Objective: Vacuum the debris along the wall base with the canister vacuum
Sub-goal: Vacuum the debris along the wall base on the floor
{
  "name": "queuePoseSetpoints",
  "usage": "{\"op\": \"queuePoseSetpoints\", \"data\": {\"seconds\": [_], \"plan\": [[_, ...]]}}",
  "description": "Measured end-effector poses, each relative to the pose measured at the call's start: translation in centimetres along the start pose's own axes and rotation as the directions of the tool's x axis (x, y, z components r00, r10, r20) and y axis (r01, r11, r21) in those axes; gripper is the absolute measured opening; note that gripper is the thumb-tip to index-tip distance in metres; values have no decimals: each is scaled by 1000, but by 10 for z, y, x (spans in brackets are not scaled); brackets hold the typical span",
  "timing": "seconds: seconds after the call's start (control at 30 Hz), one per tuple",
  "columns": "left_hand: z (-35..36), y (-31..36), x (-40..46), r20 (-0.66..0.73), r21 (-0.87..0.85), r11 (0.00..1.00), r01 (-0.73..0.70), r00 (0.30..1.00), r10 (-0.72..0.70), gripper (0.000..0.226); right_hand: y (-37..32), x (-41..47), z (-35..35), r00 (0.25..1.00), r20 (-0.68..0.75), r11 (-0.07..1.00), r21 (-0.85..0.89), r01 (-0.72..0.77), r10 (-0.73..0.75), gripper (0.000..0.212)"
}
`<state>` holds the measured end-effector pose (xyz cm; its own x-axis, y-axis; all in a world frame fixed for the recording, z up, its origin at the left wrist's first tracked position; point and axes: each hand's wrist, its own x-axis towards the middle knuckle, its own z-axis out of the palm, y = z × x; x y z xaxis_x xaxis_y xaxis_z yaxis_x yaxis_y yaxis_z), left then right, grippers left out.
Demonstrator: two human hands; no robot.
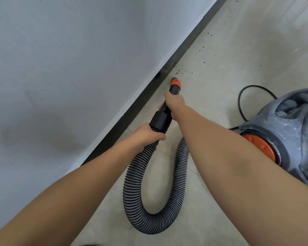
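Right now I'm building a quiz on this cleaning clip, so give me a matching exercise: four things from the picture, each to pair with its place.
Things:
1. left hand
2. right hand
3. debris
4. canister vacuum

Places:
A. scattered on the floor along the dark wall base, beyond the nozzle tip
B. on the floor at the right edge of the picture
C. gripping the black nozzle tube just below its orange collar
D. gripping where the ribbed hose joins the black cuff

Pairs: 1-D, 2-C, 3-A, 4-B
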<state>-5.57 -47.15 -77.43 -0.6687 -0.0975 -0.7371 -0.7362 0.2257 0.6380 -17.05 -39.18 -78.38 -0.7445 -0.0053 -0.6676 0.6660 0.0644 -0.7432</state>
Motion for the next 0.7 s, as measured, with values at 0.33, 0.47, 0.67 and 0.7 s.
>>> {"op": "queuePoseSetpoints", "data": {"seconds": [0.33, 0.47, 0.67, 0.7], "plan": [[60, 6, 6, 122, 91, 995, -37, 992, 25, 42, 15, -5, -75, 986, -167, 997, 73, -15, 27, 21], [78, -8, 4, 121, 61, 998, -8, 993, 0, 39, 30, -8, -85, 982, -188, 999, 43, -19, 27, 23], [74, -22, -13, 71, 10, 1000, 25, 997, -25, 31, 38, -19, -71, 990, -139, 1000, 5, -22, 23, 27], [71, -23, -20, 55, 13, 1000, 24, 998, -25, 32, 37, -25, -70, 992, -120, 999, 2, -37, 37, 26]]}}
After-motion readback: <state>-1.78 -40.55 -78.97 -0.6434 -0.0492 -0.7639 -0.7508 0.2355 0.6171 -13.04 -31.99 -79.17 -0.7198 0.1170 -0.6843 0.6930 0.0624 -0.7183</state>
